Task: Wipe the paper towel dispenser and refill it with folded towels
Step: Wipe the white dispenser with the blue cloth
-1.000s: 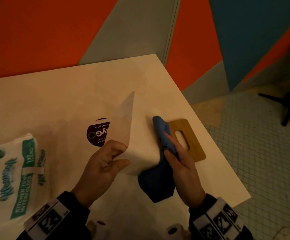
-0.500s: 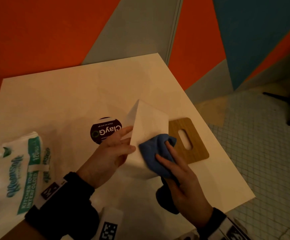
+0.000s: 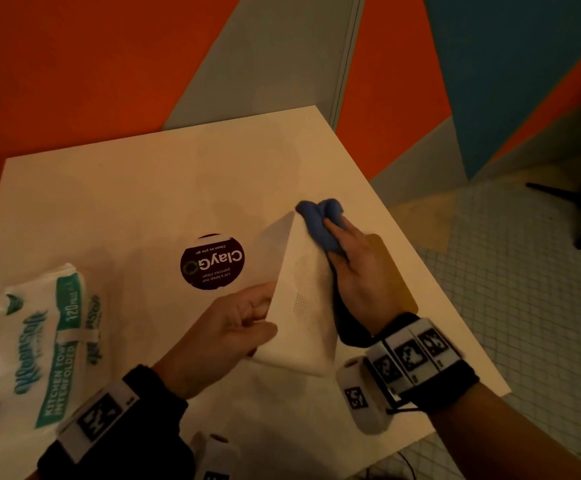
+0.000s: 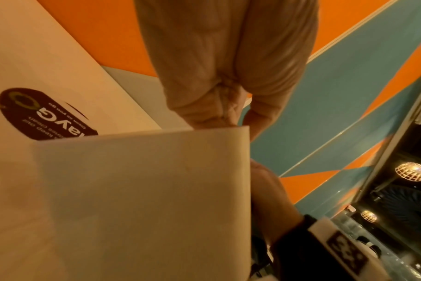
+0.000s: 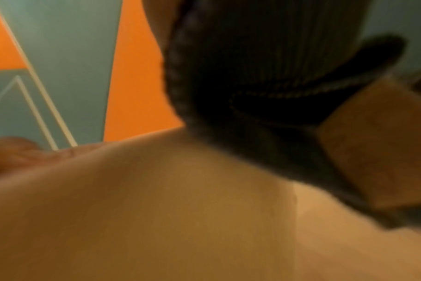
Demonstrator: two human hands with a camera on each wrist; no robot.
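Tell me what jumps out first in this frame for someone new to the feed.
At table centre, the left hand holds a tilted white box-shaped towel dispenser while the right hand presses a bunched blue cloth against its far upper edge. A round dark ClayGo sticker sits just beyond the left hand, and a white-and-green pack of interfolded kitchen towels lies at the table's left edge.

"ClayGo" on sticker (image 3: 212, 262), "KITCHEN TOWEL INTERFOLDED" towel pack (image 3: 36, 355)

Right hand (image 3: 362, 271) slid blue cloth (image 3: 317, 220) up dispenser (image 3: 303, 306) face to top corner.
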